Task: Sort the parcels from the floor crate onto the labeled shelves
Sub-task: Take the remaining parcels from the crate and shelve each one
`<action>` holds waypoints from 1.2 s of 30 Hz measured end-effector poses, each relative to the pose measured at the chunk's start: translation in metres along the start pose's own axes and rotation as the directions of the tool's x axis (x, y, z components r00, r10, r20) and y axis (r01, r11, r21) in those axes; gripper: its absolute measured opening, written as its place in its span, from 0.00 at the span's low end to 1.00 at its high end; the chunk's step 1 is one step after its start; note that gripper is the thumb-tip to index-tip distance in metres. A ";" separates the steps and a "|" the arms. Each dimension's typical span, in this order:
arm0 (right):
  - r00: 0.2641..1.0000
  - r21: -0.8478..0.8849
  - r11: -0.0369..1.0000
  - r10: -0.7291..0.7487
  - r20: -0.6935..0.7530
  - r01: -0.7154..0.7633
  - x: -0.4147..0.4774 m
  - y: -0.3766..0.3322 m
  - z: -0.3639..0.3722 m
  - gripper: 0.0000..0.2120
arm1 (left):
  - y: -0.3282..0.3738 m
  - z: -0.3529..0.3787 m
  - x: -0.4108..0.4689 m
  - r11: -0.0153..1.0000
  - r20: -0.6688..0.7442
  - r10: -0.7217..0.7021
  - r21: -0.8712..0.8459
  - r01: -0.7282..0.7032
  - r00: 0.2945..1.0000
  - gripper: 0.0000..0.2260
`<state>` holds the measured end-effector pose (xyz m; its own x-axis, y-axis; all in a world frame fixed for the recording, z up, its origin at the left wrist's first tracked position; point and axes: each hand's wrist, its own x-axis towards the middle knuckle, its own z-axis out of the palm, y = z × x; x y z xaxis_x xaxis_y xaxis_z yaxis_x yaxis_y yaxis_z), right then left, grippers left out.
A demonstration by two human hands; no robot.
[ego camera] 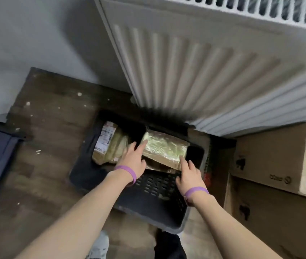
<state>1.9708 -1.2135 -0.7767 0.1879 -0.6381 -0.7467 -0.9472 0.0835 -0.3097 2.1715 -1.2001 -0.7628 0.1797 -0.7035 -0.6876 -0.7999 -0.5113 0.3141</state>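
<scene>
Dark wooden floor [55, 128] lies under a white radiator [195, 71], and on it stands the black slotted crate [157, 189], with stacked cardboard boxes [279, 156] just beside it on your right.

Inside the crate, the tape-wrapped parcel [167, 148] lies tilted on top of flatter cardboard, and a labelled parcel [107, 143] leans against the crate's left wall. Your left hand [132, 161] and right hand [188, 177] reach to the two ends of the wrapped parcel. The fingers [142, 146] are stretched out and only touch it; they grip nothing yet.

I think the danger is in the lift. The shiny wrapping looks slippery, so the parcel can slide out if you press only with the fingertips. The parcel also sits close under the radiator, so raising it straight up may knock it against the lower edge. The labelled parcel leans close by and may fall over when you pull. No shelf is in view, so I cannot say where this one belongs.
</scene>
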 end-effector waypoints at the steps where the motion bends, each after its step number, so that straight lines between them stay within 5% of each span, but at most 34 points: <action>1: 1.000 -0.002 1.000 -0.001 0.022 0.001 0.012 0.004 0.009 0.34 | -0.005 0.010 0.015 1.000 0.002 -0.008 0.014 0.008 1.000 0.29; 5: 0.990 0.079 0.996 0.022 0.141 -0.033 0.047 0.018 0.034 0.39 | -0.022 0.043 0.060 0.999 0.068 -0.053 0.002 0.053 0.996 0.33; 14: 0.985 0.371 0.927 -0.005 0.174 -0.060 0.024 0.019 0.043 0.45 | -0.025 0.062 0.043 0.908 0.024 -0.119 -0.402 0.118 0.993 0.35; 20: 0.995 0.351 0.935 -0.083 0.064 0.055 -0.071 -0.030 -0.021 0.42 | 0.002 -0.010 -0.065 0.874 -0.086 -0.231 -0.456 0.168 0.969 0.32; 24: 0.973 0.358 0.906 -0.189 -0.132 0.224 -0.154 -0.084 -0.095 0.39 | 0.026 -0.088 -0.157 0.853 -0.218 -0.267 -0.507 0.125 0.939 0.31; 29: 0.820 0.233 0.817 -0.417 -0.392 0.527 -0.251 -0.155 -0.176 0.34 | 0.038 -0.171 -0.271 0.819 -0.365 -0.328 -0.569 0.070 0.871 0.25; 36: 0.573 0.016 0.655 -0.649 -0.500 0.756 -0.348 -0.265 -0.242 0.39 | 0.027 -0.275 -0.384 0.779 -0.582 -0.425 -0.625 -0.047 0.693 0.16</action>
<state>2.0935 -1.1987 -0.2927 0.5925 -0.8027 0.0677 -0.4740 -0.4154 -0.7764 2.2387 -1.0800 -0.3103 0.7978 -0.5579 -0.2287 -0.2744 -0.6736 0.6863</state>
